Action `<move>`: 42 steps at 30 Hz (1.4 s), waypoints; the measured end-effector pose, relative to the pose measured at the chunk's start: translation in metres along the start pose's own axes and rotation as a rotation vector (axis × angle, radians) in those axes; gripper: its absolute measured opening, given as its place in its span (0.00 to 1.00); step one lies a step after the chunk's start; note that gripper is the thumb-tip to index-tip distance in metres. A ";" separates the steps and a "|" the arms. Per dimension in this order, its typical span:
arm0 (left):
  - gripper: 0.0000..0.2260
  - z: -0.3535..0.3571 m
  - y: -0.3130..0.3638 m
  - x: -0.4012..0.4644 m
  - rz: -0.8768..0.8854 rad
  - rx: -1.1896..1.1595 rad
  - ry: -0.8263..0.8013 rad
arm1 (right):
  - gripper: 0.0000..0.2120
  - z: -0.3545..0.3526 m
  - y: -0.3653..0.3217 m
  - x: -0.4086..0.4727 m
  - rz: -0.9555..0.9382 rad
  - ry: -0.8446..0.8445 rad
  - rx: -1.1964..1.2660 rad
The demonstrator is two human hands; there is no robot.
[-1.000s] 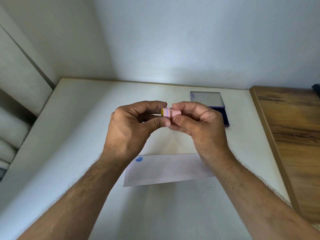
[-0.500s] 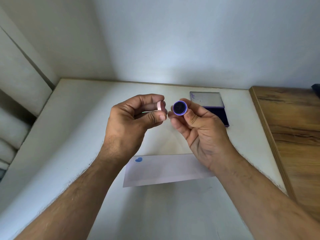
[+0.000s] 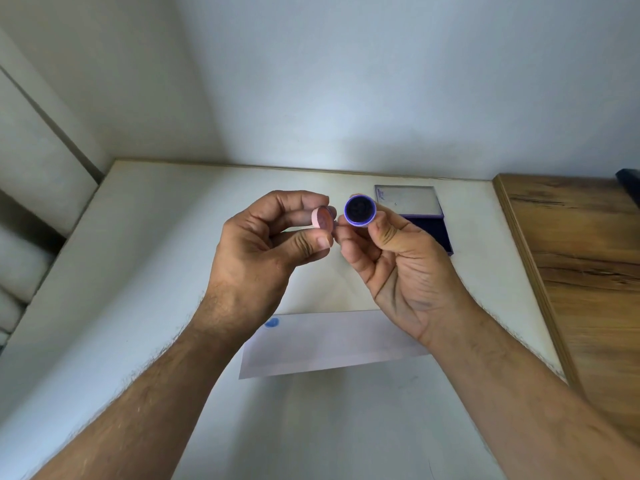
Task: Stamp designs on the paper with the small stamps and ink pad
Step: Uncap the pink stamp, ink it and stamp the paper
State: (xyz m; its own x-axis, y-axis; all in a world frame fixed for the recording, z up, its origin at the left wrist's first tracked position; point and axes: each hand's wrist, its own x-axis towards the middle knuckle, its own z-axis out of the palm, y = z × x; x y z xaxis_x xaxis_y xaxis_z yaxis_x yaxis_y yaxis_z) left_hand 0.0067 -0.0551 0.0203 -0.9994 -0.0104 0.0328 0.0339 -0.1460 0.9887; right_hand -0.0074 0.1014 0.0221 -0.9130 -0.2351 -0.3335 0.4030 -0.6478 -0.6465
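Both hands are raised above the white table [image 3: 138,271]. My left hand [image 3: 263,251] pinches a small pink cap [image 3: 322,219] between thumb and fingers. My right hand [image 3: 398,268] holds a small round stamp [image 3: 360,211], its dark inked face with a purple rim turned toward me. The cap and the stamp are a little apart. Below the hands lies a white strip of paper [image 3: 329,344] with one blue stamped mark [image 3: 272,322] at its left end. An open ink pad [image 3: 426,216] with a grey lid sits behind my right hand, partly hidden by it.
White walls meet in a corner behind the table. A wooden surface [image 3: 581,271] adjoins the table on the right. A dark object [image 3: 630,181] shows at the far right edge.
The pink cap came off the stamp. My left hand drew it away to the left, and my right hand turned the stamp's inked face toward me.
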 end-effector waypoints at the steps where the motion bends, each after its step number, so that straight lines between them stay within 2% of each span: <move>1: 0.13 0.001 0.000 0.000 0.000 0.002 0.001 | 0.09 0.000 -0.003 0.000 -0.009 0.013 -0.014; 4: 0.13 0.002 -0.003 -0.001 -0.021 -0.010 0.022 | 0.12 -0.006 -0.019 0.003 -0.079 0.111 -0.042; 7: 0.13 0.004 -0.004 -0.002 -0.038 -0.005 0.039 | 0.09 -0.025 -0.036 0.010 -0.180 0.259 -0.140; 12: 0.12 0.010 -0.007 -0.004 -0.063 0.038 0.039 | 0.07 -0.052 -0.045 0.016 -0.299 0.520 -0.402; 15: 0.11 0.012 -0.010 -0.002 -0.068 0.051 0.038 | 0.10 -0.058 -0.040 0.020 -0.368 0.615 -0.657; 18: 0.11 0.016 -0.012 -0.002 -0.080 0.052 0.048 | 0.13 -0.056 -0.031 0.019 -0.486 0.610 -1.034; 22: 0.10 0.021 -0.015 -0.005 -0.098 0.142 0.069 | 0.11 -0.058 -0.021 0.017 -0.631 0.526 -1.583; 24: 0.10 0.022 -0.016 -0.006 -0.100 0.172 0.082 | 0.10 -0.060 -0.019 0.019 -0.637 0.497 -1.702; 30: 0.12 0.017 -0.017 -0.007 -0.084 0.172 0.075 | 0.11 -0.057 -0.018 0.022 -0.627 0.464 -1.722; 37: 0.12 0.010 -0.018 -0.008 -0.093 0.156 0.091 | 0.13 -0.058 -0.020 0.028 -0.383 0.452 -1.533; 42: 0.13 0.006 -0.019 -0.012 -0.106 0.165 0.097 | 0.12 -0.057 -0.021 0.033 -0.351 0.479 -1.512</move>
State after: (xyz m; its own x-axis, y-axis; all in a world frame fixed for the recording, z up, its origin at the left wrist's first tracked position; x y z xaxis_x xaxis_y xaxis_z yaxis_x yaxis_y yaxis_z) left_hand 0.0176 -0.0459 0.0023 -0.9919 -0.1001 -0.0787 -0.0803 0.0124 0.9967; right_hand -0.0425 0.1483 -0.0150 -0.9826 0.1850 -0.0163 0.1460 0.7150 -0.6837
